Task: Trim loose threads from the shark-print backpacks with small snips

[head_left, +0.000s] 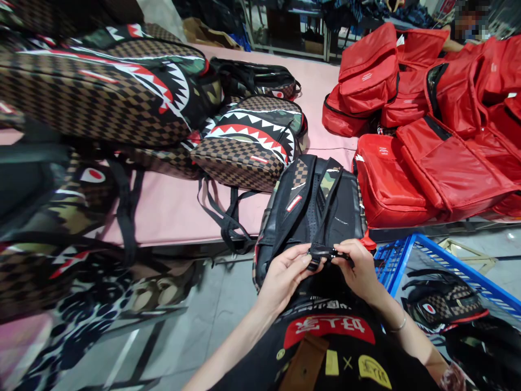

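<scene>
A black backpack (342, 212) lies back side up at the table's edge against my body, its shoulder straps (303, 203) facing me. Near its lower end, my left hand (287, 274) pinches a black strap (323, 251) between thumb and fingers. My right hand (359, 269) is closed on the other end of the same strap, where a small dark piece like a buckle shows; its exact shape is too small to tell. The strap is held level between both hands. A red tab hangs at the backpack's right side, close to my right hand.
Checkered backpacks with shark mouths (248, 138) are piled on the pink table (163, 209) at left. Red bags turned lining-side out (456, 163) are heaped at right. A blue crate (459, 258) with backpacks stands low at my right. Another person is at the far right.
</scene>
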Available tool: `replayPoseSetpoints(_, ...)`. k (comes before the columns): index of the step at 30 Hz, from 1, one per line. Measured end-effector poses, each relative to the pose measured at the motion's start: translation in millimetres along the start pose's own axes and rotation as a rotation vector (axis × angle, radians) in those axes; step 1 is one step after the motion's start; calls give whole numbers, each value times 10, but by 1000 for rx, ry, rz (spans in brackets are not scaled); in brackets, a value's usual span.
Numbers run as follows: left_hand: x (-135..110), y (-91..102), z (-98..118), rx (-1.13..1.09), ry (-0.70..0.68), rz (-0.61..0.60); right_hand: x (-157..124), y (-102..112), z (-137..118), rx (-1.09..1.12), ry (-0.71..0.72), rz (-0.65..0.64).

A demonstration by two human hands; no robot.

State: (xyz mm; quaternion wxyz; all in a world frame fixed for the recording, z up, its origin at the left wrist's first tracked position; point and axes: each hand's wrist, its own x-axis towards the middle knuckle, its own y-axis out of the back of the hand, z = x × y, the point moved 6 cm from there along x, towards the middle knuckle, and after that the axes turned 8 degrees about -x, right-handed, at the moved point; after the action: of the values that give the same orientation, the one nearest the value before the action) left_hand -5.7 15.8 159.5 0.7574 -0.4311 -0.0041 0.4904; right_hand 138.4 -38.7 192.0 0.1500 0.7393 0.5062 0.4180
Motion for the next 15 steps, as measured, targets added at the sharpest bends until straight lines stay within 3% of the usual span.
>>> replayPoseSetpoints(8, -3, 14, -21, 45, -17, -8, 34, -3, -54, -116, 24, -15)
replayPoseSetpoints(12, 7, 41, -37, 52, -16, 0, 10, 19, -23, -30, -2, 31)
replayPoseSetpoints(15, 3, 88, 22, 119, -59, 20, 10, 36, 10, 28, -21, -7)
